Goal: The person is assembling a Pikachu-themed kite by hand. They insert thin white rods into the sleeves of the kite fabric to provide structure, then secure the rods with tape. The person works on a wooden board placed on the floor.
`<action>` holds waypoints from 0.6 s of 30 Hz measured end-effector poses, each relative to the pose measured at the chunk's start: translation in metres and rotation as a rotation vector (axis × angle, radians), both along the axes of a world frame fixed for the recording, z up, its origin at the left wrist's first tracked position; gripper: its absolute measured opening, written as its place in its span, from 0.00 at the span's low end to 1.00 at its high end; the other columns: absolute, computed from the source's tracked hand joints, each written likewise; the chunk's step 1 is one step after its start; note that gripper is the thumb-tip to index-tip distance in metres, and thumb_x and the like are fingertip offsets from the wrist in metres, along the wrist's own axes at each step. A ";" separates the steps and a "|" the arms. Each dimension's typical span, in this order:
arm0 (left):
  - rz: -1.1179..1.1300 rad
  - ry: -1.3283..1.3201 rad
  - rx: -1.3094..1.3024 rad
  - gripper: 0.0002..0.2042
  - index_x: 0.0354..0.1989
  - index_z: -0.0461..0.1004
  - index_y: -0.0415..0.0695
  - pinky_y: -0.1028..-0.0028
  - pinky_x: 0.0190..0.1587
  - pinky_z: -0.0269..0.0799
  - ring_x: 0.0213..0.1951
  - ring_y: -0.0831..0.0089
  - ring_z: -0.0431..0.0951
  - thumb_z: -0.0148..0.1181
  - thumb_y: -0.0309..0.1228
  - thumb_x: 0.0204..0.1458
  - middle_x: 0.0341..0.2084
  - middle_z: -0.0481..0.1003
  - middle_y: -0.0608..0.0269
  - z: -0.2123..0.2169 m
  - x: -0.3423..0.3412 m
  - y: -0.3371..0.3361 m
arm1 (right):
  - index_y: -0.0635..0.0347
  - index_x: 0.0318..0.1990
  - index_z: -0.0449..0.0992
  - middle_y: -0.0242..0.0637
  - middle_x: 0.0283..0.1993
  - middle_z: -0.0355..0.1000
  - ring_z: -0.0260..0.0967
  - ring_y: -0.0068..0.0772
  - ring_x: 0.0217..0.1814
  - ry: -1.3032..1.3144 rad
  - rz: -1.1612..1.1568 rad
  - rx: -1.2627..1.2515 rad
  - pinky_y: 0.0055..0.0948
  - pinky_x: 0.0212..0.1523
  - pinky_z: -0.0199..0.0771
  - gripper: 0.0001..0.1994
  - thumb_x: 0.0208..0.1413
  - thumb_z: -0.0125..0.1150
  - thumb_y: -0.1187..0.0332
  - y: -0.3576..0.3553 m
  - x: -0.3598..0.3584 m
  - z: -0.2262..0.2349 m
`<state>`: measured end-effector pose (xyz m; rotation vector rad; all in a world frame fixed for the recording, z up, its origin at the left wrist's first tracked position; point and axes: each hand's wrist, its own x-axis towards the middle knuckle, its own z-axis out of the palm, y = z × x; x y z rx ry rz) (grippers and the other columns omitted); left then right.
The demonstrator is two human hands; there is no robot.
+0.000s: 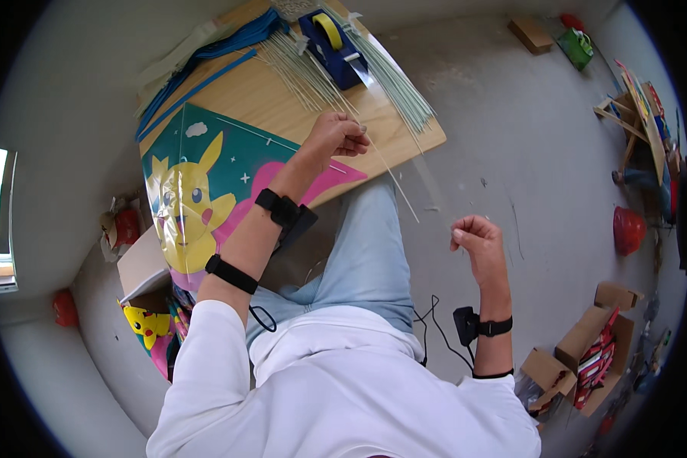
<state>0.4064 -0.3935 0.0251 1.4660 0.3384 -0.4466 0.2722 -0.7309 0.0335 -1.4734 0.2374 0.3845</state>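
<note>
While my left hand (336, 136) pinches 1 thin rod (393, 181) over the kite (206, 183), my right hand (477, 233) at 4 o'clock is fisted, contents unclear

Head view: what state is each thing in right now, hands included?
Left hand: closed, pinching a thin rod over the table.
Thin rod: held at one end, slanting off the table edge.
Right hand: closed in a loose fist, raised beside the knee; what it holds cannot be told.
Kite: lying flat, overhanging the wooden table.
Tape dispenser: standing on the table, untouched.
Cardboard boxes: open.
</note>
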 end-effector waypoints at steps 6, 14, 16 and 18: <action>0.213 0.122 0.147 0.04 0.34 0.74 0.41 0.69 0.35 0.80 0.28 0.69 0.83 0.59 0.27 0.56 0.28 0.81 0.58 -0.020 0.026 0.084 | 0.65 0.33 0.77 0.34 0.27 0.74 0.70 0.26 0.27 0.055 0.013 0.010 0.26 0.33 0.71 0.02 0.51 0.61 0.79 -0.001 0.008 -0.013; 0.485 -0.181 0.414 0.07 0.37 0.76 0.41 0.70 0.33 0.77 0.28 0.70 0.82 0.63 0.30 0.54 0.28 0.81 0.58 -0.021 0.079 0.146 | 0.66 0.33 0.78 0.34 0.27 0.74 0.71 0.26 0.26 0.111 -0.027 0.024 0.26 0.31 0.73 0.03 0.50 0.62 0.81 -0.005 0.015 -0.033; 0.458 -0.239 0.427 0.08 0.39 0.76 0.42 0.70 0.33 0.77 0.28 0.70 0.82 0.64 0.31 0.54 0.30 0.81 0.59 -0.022 0.084 0.135 | 0.66 0.33 0.78 0.33 0.27 0.74 0.71 0.26 0.26 0.122 -0.041 0.022 0.26 0.31 0.73 0.03 0.50 0.62 0.81 -0.005 0.016 -0.038; 0.374 -0.167 0.187 0.09 0.39 0.77 0.42 0.70 0.33 0.76 0.28 0.70 0.81 0.66 0.31 0.53 0.30 0.81 0.60 -0.025 0.086 0.100 | 0.65 0.33 0.78 0.33 0.27 0.74 0.71 0.26 0.26 0.135 -0.053 0.033 0.26 0.30 0.74 0.03 0.50 0.62 0.81 -0.003 0.016 -0.042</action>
